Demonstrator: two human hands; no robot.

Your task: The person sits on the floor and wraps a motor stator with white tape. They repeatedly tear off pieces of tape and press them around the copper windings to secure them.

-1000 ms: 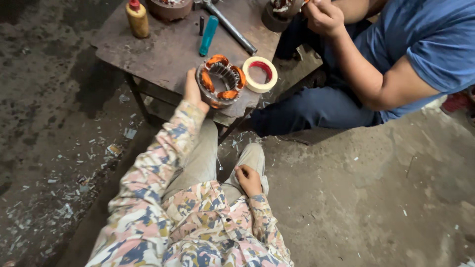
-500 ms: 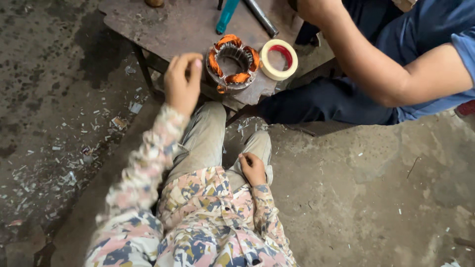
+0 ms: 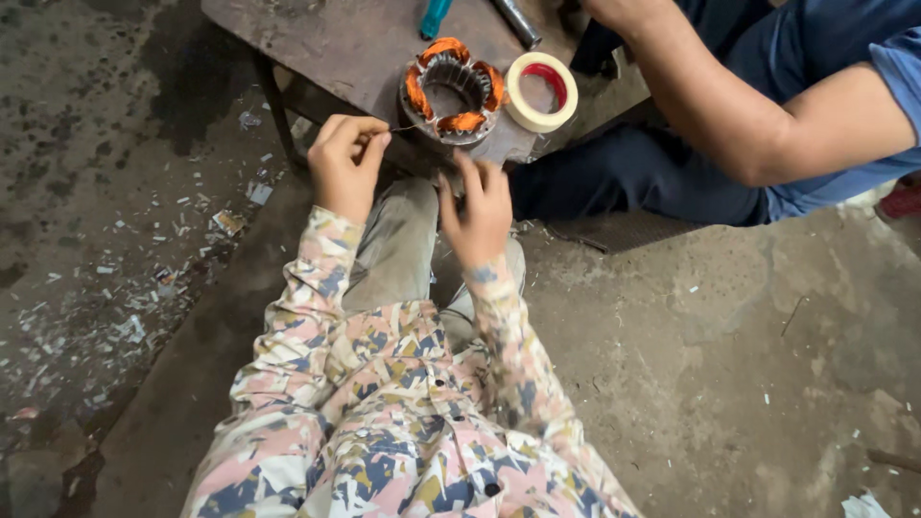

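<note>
Head view, left hand (image 3: 343, 158): fingers pinched together on a thin wire (image 3: 405, 128) that runs to the stator's near side; the hand hovers just off the table's near edge.
Head view, right hand (image 3: 477, 206): fingers spread apart, raised toward the table's near edge just under the stator; whether the fingertips touch anything I cannot tell, and it grips nothing that shows.
Head view, stator (image 3: 452, 89): a round metal ring with orange copper coils, lying flat at the near edge of the table (image 3: 326, 38), hollow side up.
Head view, coils: four orange bundles sit in the slots around the ring, so the winding looks largely in place; the one loose wire end is out and in hand, which suggests the lead work is not finished.
Head view, tape roll (image 3: 542, 90): cream with a red core, lying flat and touching the stator's right side; no tape shows on the coils, so any binding appears not yet done.
Head view, other things: a teal handle (image 3: 435, 16) and a dark rod (image 3: 517, 21) lie toward the far edge, untouched.
Head view, co-worker: a person in blue sits at the table's right side, one forearm (image 3: 758, 120) reaching over the far corner; that hand is out of frame.
</note>
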